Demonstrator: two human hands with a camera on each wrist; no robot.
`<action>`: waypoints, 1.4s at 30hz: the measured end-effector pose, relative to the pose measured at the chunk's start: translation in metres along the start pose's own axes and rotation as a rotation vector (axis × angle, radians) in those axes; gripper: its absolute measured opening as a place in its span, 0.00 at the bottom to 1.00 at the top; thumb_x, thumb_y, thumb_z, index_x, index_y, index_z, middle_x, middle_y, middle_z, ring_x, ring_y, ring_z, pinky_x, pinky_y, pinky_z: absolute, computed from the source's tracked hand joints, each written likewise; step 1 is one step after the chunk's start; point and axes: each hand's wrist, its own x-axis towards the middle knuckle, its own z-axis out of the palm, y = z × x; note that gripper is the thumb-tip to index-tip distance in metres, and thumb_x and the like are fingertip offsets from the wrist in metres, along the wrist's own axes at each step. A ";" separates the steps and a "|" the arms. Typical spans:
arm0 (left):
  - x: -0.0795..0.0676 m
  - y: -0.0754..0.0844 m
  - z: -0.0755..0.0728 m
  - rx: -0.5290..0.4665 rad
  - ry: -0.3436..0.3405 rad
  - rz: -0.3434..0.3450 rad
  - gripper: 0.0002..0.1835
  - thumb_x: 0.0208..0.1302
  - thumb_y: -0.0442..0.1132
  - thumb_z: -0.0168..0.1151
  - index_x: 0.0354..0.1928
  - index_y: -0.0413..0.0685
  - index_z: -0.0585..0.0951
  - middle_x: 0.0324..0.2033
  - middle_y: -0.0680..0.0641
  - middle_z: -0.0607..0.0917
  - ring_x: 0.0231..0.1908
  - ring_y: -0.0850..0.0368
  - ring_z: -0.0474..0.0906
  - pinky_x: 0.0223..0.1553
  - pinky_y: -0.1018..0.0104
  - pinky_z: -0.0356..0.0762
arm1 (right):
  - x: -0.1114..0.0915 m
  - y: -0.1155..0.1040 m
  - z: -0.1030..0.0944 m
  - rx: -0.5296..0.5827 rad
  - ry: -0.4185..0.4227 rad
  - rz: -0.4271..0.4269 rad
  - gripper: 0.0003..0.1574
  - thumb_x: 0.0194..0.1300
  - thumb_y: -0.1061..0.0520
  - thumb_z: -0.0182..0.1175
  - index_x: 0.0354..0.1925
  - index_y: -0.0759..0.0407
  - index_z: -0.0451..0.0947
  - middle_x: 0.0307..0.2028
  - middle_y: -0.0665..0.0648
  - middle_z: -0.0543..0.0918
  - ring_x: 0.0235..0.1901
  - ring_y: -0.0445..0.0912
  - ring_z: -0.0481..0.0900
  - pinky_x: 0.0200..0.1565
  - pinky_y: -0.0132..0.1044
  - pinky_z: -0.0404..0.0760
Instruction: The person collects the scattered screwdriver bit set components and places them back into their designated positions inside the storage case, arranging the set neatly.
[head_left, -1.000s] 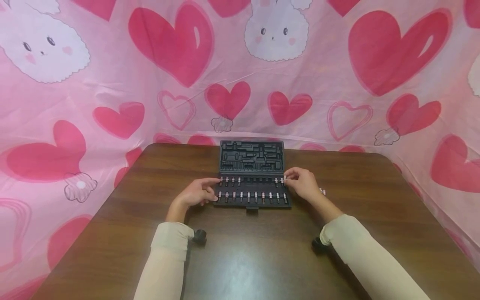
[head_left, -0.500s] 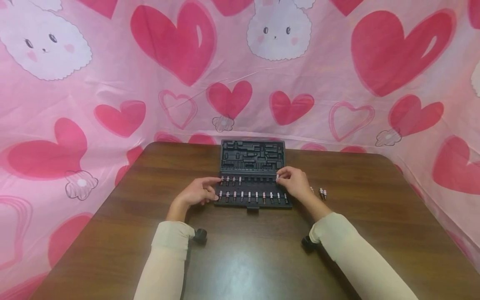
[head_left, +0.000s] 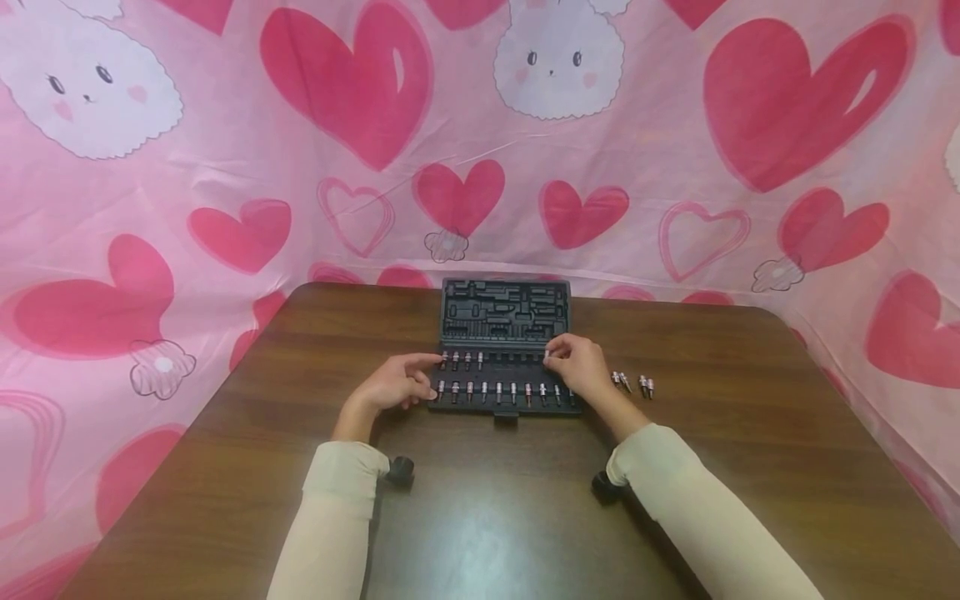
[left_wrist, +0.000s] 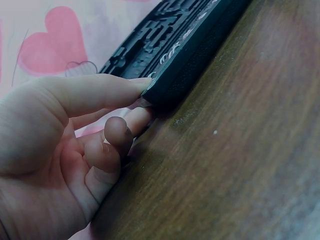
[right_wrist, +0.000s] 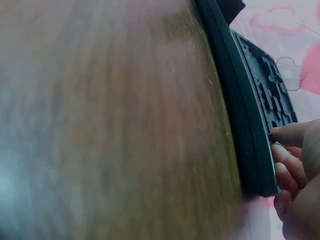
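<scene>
An open black tool case [head_left: 506, 412] lies on the table, its moulded lid raised at the back. Silver bit sockets [head_left: 513, 390] with dark tips fill the front row; several more [head_left: 468, 360] stand at the left of the rear row. My left hand [head_left: 392, 385] holds the case's left side, thumb at the front corner and index finger reaching to the rear row. My right hand [head_left: 583, 367] pinches a small bit socket [head_left: 547, 355] over the right part of the rear row. Its palm and fingers hide the row's right end. In the right wrist view a dark tip [right_wrist: 271, 136] shows at the fingertips.
Several loose bit sockets [head_left: 647, 387] lie on the brown table [head_left: 480, 508] right of the case, close beside the right forearm. Empty slots [head_left: 512, 359] run along the middle of the rear row. A pink heart-patterned cloth [head_left: 637, 150] hangs behind the table.
My right hand has moved left along the rear row, its forearm uncovering more loose bit sockets on the table. The left hand has stayed on the case's left side.
</scene>
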 end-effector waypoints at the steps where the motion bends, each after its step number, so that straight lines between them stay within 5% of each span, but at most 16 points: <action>1: 0.000 0.000 0.000 0.002 0.001 -0.001 0.34 0.55 0.28 0.67 0.67 0.38 0.70 0.28 0.42 0.83 0.18 0.54 0.71 0.20 0.62 0.71 | 0.000 -0.001 0.001 -0.011 -0.005 0.004 0.08 0.55 0.60 0.70 0.35 0.60 0.82 0.29 0.54 0.85 0.32 0.49 0.82 0.40 0.47 0.76; 17: 0.001 -0.001 0.000 0.008 0.007 -0.026 0.32 0.55 0.28 0.67 0.65 0.45 0.74 0.26 0.45 0.84 0.18 0.55 0.72 0.21 0.64 0.72 | 0.003 -0.006 0.005 -0.184 -0.075 0.056 0.10 0.59 0.53 0.68 0.40 0.53 0.85 0.28 0.48 0.83 0.31 0.46 0.79 0.34 0.45 0.74; 25: 0.000 0.000 0.000 0.002 -0.006 0.000 0.34 0.55 0.26 0.66 0.67 0.40 0.71 0.25 0.44 0.83 0.17 0.56 0.70 0.19 0.64 0.70 | 0.012 0.000 0.002 -0.120 -0.056 0.004 0.06 0.62 0.56 0.66 0.36 0.57 0.86 0.32 0.55 0.86 0.34 0.51 0.81 0.39 0.50 0.76; 42: 0.002 -0.002 0.000 0.010 -0.003 -0.014 0.34 0.55 0.27 0.66 0.66 0.43 0.72 0.26 0.45 0.84 0.18 0.55 0.71 0.20 0.64 0.71 | 0.022 -0.003 0.001 -0.160 -0.113 0.130 0.07 0.60 0.55 0.67 0.29 0.57 0.84 0.28 0.53 0.83 0.32 0.50 0.77 0.38 0.47 0.74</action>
